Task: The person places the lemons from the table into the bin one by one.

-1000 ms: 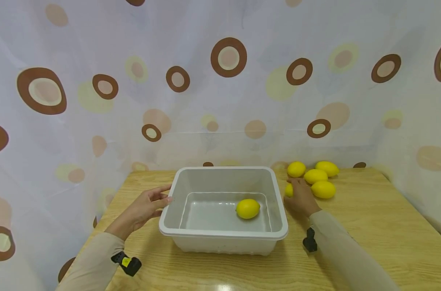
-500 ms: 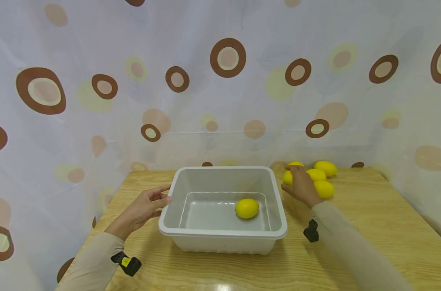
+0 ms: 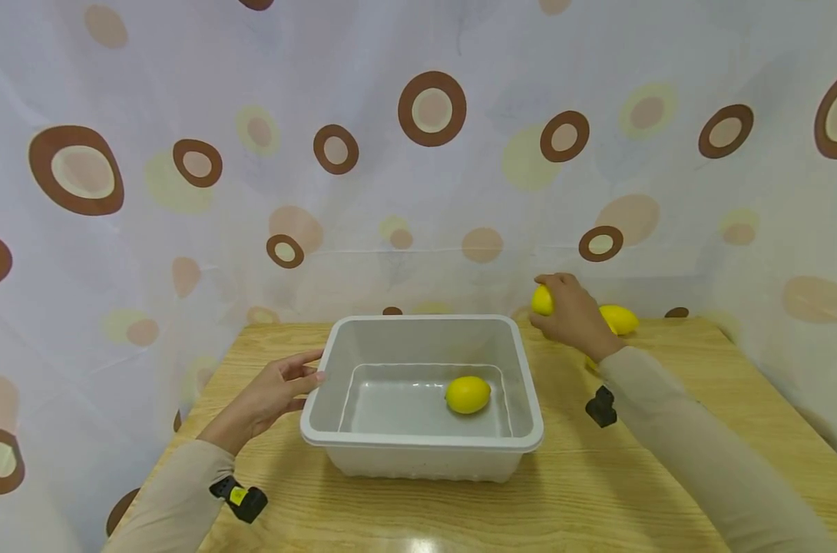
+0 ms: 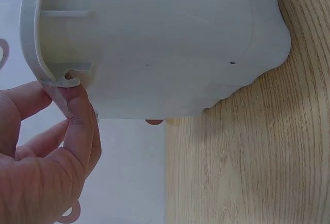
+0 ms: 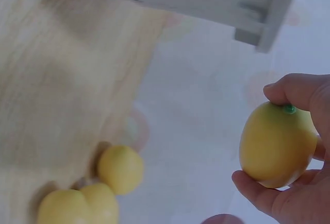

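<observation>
My right hand [image 3: 574,313] grips a yellow lemon [image 3: 542,300] between thumb and fingers, raised above the tabletop just beyond the tub's right back corner. The right wrist view shows the same lemon [image 5: 277,144] with a small green stem end near the thumb. My left hand [image 3: 273,393] holds the left rim of a light grey plastic tub [image 3: 421,442], thumb at the edge and fingers curled under the lip in the left wrist view. Inside the tub, on the right half of its floor, lies one lemon [image 3: 468,395].
More lemons lie at the table's back right, one lemon [image 3: 618,319] showing past my right hand, which mostly hides the others. In the right wrist view another lemon [image 5: 120,169] sits beside them. A patterned curtain [image 3: 432,192] hangs right behind the wooden table [image 3: 418,514].
My right hand has lifted its lemon up from the table and away from the group, past the tub's back right corner. The left hand and the tub have stayed put.
</observation>
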Action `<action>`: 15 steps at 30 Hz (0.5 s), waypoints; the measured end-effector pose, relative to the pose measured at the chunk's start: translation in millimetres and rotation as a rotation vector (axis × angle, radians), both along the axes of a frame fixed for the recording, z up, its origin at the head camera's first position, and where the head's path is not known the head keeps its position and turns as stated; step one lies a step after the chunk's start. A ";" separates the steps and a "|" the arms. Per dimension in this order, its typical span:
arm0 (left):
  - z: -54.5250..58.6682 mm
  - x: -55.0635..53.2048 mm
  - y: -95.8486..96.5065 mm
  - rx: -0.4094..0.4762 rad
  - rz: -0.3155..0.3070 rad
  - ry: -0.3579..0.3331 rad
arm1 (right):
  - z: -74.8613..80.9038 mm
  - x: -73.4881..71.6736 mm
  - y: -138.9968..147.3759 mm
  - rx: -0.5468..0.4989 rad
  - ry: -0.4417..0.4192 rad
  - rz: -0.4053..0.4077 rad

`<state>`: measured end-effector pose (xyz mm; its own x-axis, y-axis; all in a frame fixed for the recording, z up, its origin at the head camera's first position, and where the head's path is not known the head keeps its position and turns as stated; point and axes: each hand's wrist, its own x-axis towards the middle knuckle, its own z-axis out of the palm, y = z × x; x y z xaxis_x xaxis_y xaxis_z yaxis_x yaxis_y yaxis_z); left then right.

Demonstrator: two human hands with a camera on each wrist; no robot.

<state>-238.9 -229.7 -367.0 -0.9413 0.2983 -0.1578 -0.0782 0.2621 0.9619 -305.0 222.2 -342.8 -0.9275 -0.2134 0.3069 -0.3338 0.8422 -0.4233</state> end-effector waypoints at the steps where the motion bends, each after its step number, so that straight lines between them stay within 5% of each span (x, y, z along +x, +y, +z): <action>1: 0.1 -0.1 -0.1 0.001 -0.001 -0.002 | 5.4 0.6 -1.4 0.001 0.001 0.002; 15: 3.0 1.6 0.4 0.006 0.003 -0.011 | 52.0 16.6 -29.0 -0.038 0.074 0.073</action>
